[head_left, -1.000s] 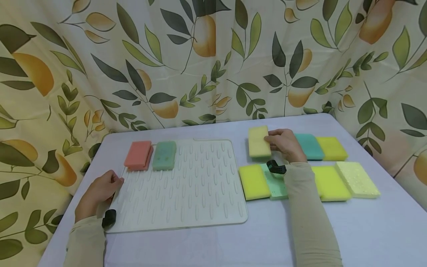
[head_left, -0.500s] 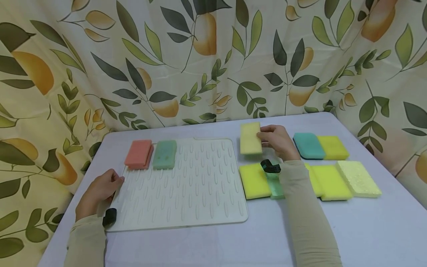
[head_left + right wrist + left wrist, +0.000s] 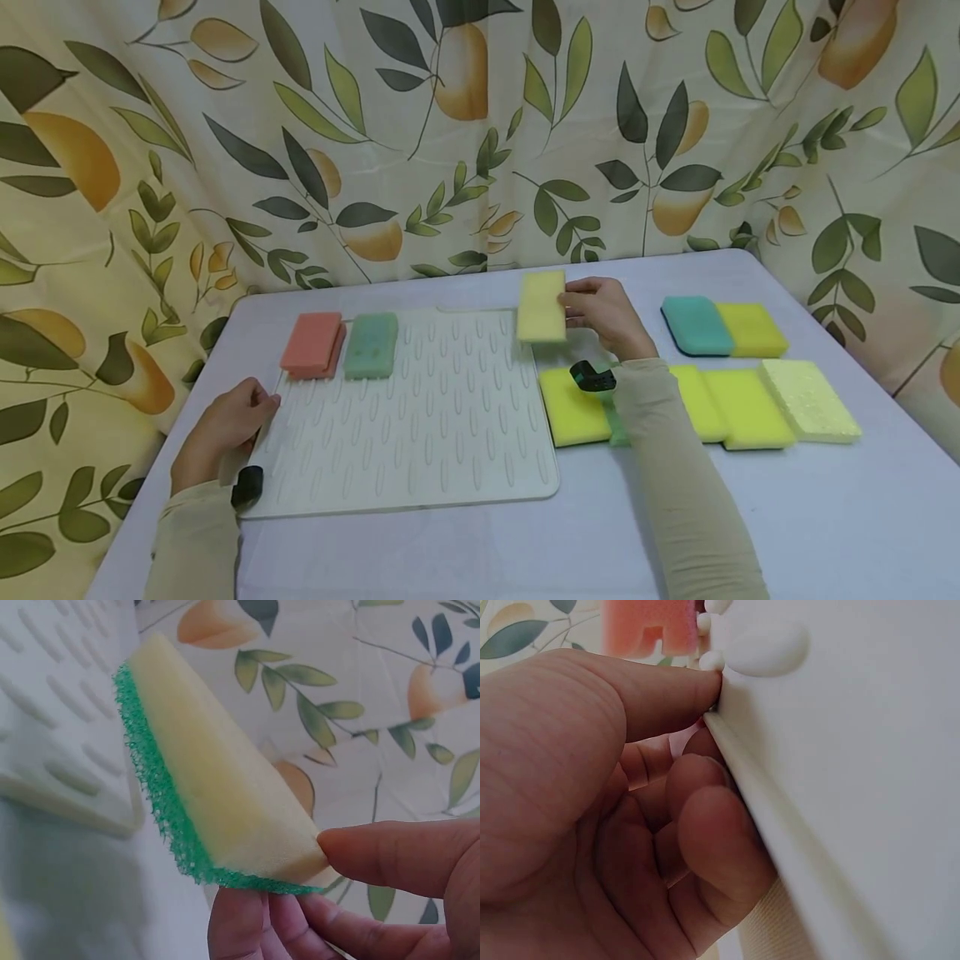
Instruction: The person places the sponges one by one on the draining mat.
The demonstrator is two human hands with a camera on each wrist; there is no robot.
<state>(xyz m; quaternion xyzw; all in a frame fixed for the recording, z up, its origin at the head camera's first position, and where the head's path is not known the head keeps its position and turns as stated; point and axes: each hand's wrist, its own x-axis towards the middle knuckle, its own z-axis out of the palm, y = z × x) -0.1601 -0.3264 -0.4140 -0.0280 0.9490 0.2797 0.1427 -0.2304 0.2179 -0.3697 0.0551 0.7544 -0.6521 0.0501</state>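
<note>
My right hand (image 3: 611,317) pinches a pale yellow sponge (image 3: 542,307) by its right edge, thumb on the yellow face and fingers on the green scouring layer (image 3: 161,795) beneath. It is held above the table, over the upper right corner of a white ridged mat (image 3: 450,417). At the mat's left edge, my left hand (image 3: 225,429) pinches the rim between thumb and fingers; the left wrist view shows the thumb on top. A red sponge (image 3: 311,344) and a green sponge (image 3: 371,346) lie side by side at the mat's upper left.
Right of the mat lies a row of sponges: a yellow one (image 3: 573,408), a green one partly behind my right wrist, more yellow ones (image 3: 748,408) and a pale one (image 3: 810,400). Behind them sit a teal sponge (image 3: 697,325) and another yellow sponge (image 3: 752,329). A patterned curtain (image 3: 480,167) hangs behind.
My right hand has carried the pale yellow sponge leftward, from beside the teal sponge to over the mat's upper right corner. My left hand has stayed on the mat's edge.
</note>
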